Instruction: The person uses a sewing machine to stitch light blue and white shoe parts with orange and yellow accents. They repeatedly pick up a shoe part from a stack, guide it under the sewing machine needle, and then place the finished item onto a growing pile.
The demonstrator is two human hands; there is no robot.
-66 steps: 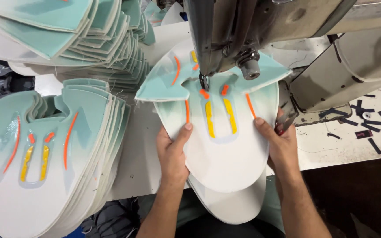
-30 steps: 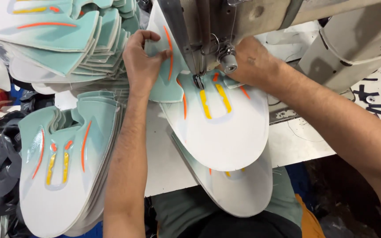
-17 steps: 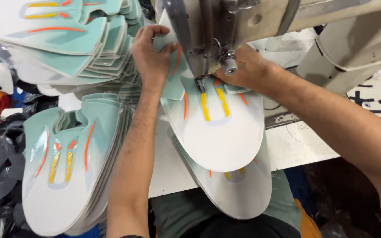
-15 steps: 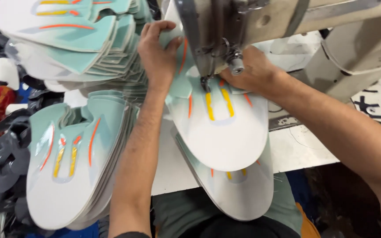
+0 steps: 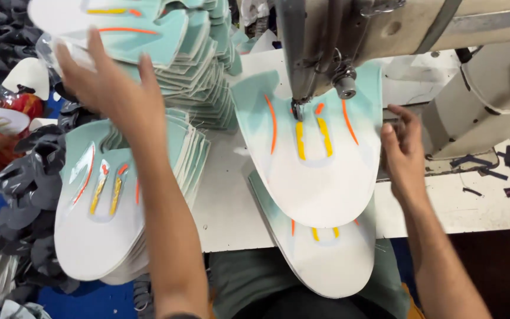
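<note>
Mint-green and white, the panel [image 5: 320,159] lies flat on the white table [image 5: 225,201] under the sewing machine [image 5: 349,35], its green end beneath the needle [image 5: 297,109]. Orange and yellow stripes run along its middle, on either side of the needle. A second panel [image 5: 326,260] of the same kind lies beneath it, sticking out toward the person over the table edge.

The right hand [image 5: 405,156] sits at the right edge of the top panel, fingers loosely curled and open, the fingertips touching or just beside the panel's rim; which one is hard to tell. It grips nothing.

The left hand [image 5: 110,88] is raised well to the left of the machine, fingers spread wide, palm turned away from the camera, holding nothing. It hovers between two stacks of like panels: a tall stack [image 5: 166,47] at the back of the table, just beyond the fingertips, and a nearer stack [image 5: 113,207] on the left, below the forearm. Whether the fingertips touch the back stack cannot be told, as the hand is blurred.

Dark grey cut pieces [image 5: 25,195] lie heaped at the far left.
</note>
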